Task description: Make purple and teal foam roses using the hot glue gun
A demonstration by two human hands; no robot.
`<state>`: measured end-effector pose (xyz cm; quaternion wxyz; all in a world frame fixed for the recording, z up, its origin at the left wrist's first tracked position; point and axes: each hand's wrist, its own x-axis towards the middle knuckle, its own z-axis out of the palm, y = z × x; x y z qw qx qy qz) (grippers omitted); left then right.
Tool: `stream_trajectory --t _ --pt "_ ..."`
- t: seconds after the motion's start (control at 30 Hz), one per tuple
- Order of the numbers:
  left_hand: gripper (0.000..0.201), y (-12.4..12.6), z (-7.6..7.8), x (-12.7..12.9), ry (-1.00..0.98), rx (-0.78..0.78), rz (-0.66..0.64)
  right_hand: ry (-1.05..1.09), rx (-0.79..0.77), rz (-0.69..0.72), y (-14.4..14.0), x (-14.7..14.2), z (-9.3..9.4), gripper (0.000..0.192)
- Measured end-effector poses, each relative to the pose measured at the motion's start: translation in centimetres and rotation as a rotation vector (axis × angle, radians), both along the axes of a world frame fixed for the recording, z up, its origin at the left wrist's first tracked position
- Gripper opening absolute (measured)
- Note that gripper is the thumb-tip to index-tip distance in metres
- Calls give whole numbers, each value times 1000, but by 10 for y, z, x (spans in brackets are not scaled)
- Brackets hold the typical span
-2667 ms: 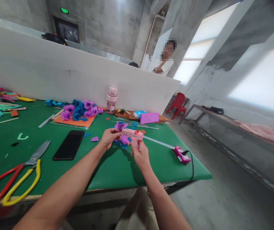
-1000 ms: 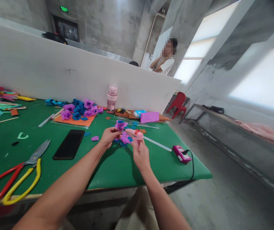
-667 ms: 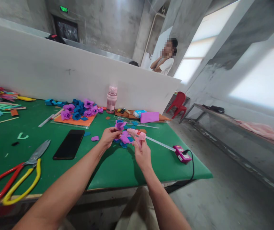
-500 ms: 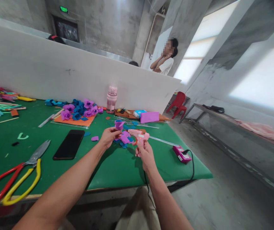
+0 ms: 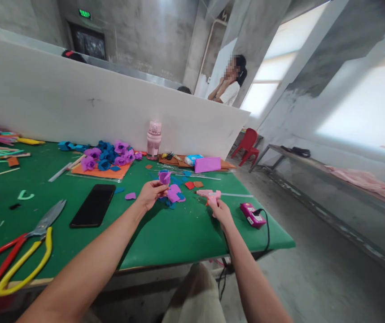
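Observation:
Between the fingers of my left hand (image 5: 150,195) is a small purple paper flower (image 5: 164,177), held upright above the green table. My right hand (image 5: 221,212) grips a pink hot glue gun (image 5: 209,194) low over the table, its nozzle pointing left and a clear glue stick (image 5: 238,195) poking out of its back. Loose purple petals (image 5: 174,194) and blue scraps lie just beyond my left hand. A red scrap (image 5: 190,185) and a brown scrap (image 5: 198,184) rest past the glue gun's nozzle.
Finished purple and blue flowers (image 5: 107,155) sit on an orange sheet (image 5: 88,172). Nearer are a black phone (image 5: 93,206) and large shears (image 5: 27,242). A pink bottle (image 5: 154,140) stands by the white partition (image 5: 111,107). A magenta power socket (image 5: 253,216) with a cord sits at right.
My right hand has carried the glue gun to the right and down, away from the flower. My left hand still holds the flower in nearly the same place.

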<state>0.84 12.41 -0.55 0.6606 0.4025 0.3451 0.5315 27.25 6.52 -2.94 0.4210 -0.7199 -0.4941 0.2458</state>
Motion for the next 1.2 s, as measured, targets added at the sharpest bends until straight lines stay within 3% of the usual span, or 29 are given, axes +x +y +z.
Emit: stream_trajectory --t 0.23,0.37,0.47,0.57,0.7,0.83,1.0,1.2 --pt "31 2 -5 1 0 28 32 -355 16 -76 -2 15 -6 24" --pt "31 4 -8 1 4 30 81 -564 244 -184 -3 -14 9 35" --pt "31 4 -8 2 10 31 111 -239 402 -3 10 -68 23 35" --pt "30 4 -6 0 13 88 157 67 375 266 31 -130 30 40" --pt "28 5 -6 -2 25 171 203 263 306 405 53 -179 23 51" --pt "28 5 -11 1 43 178 196 356 314 446 58 -181 13 50" --pt "23 5 -18 7 30 194 219 470 345 400 55 -173 14 40" --pt "20 7 -21 9 26 164 227 435 365 323 55 -174 18 34"
